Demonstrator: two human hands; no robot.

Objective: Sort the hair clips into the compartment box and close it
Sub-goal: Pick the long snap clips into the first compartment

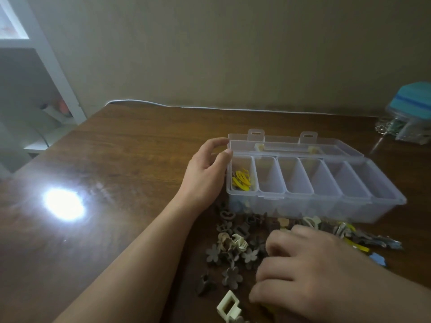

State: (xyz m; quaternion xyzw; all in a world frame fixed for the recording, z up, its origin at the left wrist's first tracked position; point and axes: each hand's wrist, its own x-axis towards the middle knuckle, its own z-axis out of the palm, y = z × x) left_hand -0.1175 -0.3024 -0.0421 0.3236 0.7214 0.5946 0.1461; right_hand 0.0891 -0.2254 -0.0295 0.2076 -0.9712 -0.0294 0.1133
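On the wooden table (130, 145), a clear plastic compartment box (312, 192) stands open, its lid (293, 145) folded back flat behind it toward the wall. The box serves as the reference point. Its row of compartments runs left to right; the leftmost one holds several yellow hair clips (241, 180), and the rest show no contents from here.

At the box's left end, the left hand (205, 176) rests against the wall of the box, thumb and forefinger curled at the corner where lid meets base, touching the plastic in a light pinch.

In front of the box, a loose pile of hair clips (235, 248) lies on the table: brown flower shapes, cream claw clips, and a cream square clip (228, 306) nearest the viewer. Further along the front of the box lie yellow and blue clips (363, 248).

The right hand (310, 269) sits palm down over the pile, fingers curled onto the clips. Whether it pinches one cannot be told; the fingertips are blurred.

Beyond the box's right end, by the wall, stands a teal-lidded container (412, 106).
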